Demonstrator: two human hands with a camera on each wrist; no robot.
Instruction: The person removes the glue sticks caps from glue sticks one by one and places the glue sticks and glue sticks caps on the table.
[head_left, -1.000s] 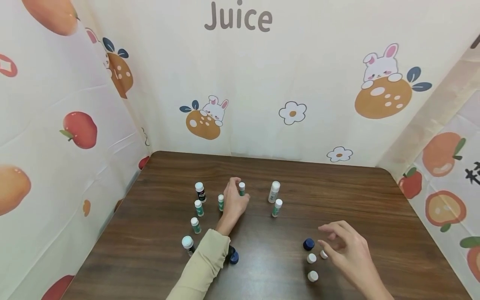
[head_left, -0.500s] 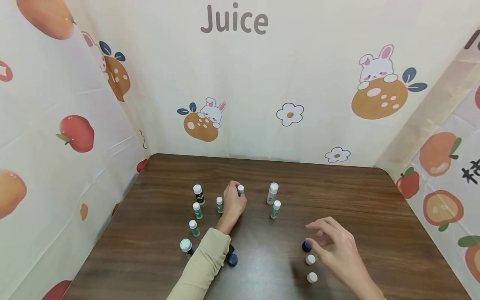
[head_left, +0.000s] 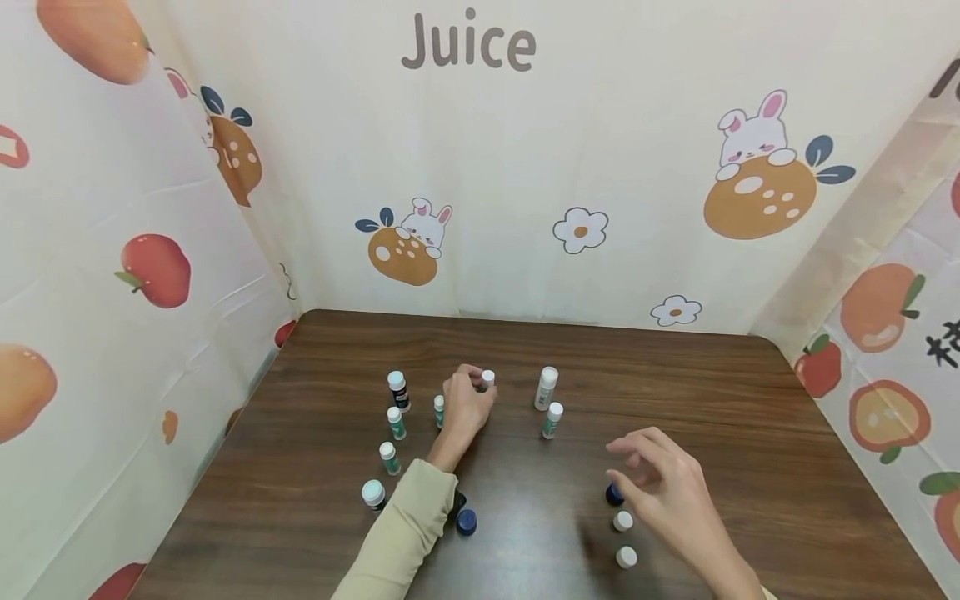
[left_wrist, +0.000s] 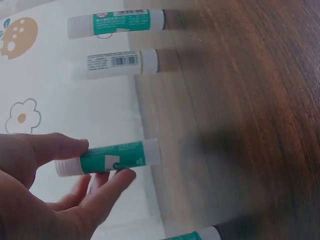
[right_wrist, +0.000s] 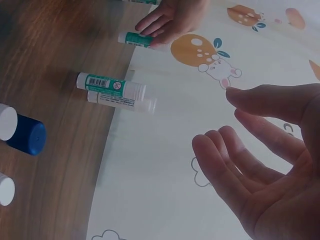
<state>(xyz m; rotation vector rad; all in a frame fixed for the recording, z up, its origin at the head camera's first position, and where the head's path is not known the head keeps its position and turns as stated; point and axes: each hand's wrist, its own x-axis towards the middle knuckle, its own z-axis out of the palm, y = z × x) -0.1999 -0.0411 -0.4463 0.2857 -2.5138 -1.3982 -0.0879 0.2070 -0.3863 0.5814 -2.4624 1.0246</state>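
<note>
My left hand (head_left: 465, 404) pinches a green-and-white glue stick (left_wrist: 120, 157) between thumb and fingers. The left wrist view shows the thumb on one side and the fingertips on the other. In the head view mostly its white top shows. A green glue stick (head_left: 439, 412) stands just left of that hand. To its right stand a white bottle-like stick (head_left: 546, 389) and another green glue stick (head_left: 552, 421). My right hand (head_left: 667, 492) hovers with fingers spread and nothing between them. Below it are a blue cap (head_left: 614, 495) and white caps (head_left: 623, 522), partly overlapped by the hand.
At left, two green sticks (head_left: 396, 424) stand in a row between dark-labelled, white-capped bottles (head_left: 400, 392). A blue-topped piece (head_left: 467, 522) lies beside the left sleeve (head_left: 405, 525), near something black. A printed curtain (head_left: 510, 267) rises behind the wooden table (head_left: 525, 508).
My right hand has shifted left over the caps, hiding one white cap. My left hand stays at the same glue stick, whose label is now mostly hidden in the head view.
</note>
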